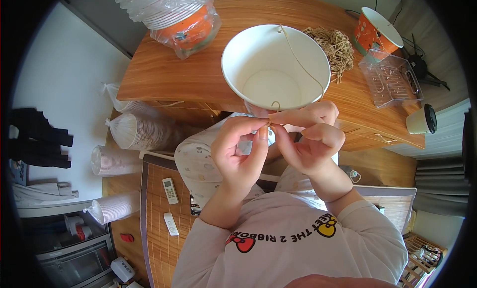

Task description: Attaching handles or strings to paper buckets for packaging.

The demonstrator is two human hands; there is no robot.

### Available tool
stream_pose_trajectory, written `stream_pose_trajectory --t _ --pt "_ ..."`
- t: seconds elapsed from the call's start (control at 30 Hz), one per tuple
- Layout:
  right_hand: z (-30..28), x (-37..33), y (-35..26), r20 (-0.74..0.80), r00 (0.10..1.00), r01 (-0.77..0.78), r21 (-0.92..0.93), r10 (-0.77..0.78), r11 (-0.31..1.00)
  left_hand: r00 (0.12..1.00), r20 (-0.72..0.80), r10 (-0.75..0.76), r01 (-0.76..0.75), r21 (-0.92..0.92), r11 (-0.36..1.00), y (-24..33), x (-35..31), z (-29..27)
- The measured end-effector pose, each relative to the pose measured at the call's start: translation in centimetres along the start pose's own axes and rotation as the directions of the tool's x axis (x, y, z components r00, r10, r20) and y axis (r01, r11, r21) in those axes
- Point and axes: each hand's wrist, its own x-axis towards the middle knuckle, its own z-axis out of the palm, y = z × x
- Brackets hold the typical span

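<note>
In front of me a large white paper bucket (pixel 253 54) stands open at the table's near edge, and its inside holds nothing I can see. A thin tan cord (pixel 301 57) runs from a hole in the far rim across to the right side of the rim. At the near rim a small loop of cord sticks up just above my fingertips. My left hand (pixel 240 148) and my right hand (pixel 309 139) meet there, thumbs and forefingers pinched together on the cord. The exact shape of the cord between the fingertips is hidden.
A bagged stack of buckets (pixel 184 27) stands at the table's far left. Right of the bucket lie a heap of cord (pixel 338 52), an orange bucket (pixel 371 32), a clear tray (pixel 380 89) and a lidded cup (pixel 418 120). Bagged stacks (pixel 144 131) stand at left; remotes (pixel 170 190) lie beside me.
</note>
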Motion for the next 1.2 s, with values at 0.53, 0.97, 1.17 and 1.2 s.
stream_pose_trajectory --t 0.53,0.97,1.17,1.2 --pt "-1.4 0.6 -1.1 0.162 0.986 -0.003 -0.198 0.035 0.98 0.979 0.031 0.203 -0.204 0.248 0.947 0.4 0.6 -0.1" --pt "-0.7 -0.7 0.1 -0.094 0.994 0.055 -0.043 -0.059 0.998 0.934 0.128 0.334 -0.353 0.474 0.806 0.6 0.7 0.1" --pt "-1.1 -1.1 -0.4 0.013 0.992 -0.127 0.058 0.127 0.99 0.951 0.113 0.288 -0.308 0.433 0.847 0.4 0.5 0.5" --pt "-1.1 -1.2 -0.4 0.02 0.99 -0.144 0.088 0.143 0.986 0.951 0.114 0.288 -0.308 0.433 0.847 0.4 0.6 0.5"
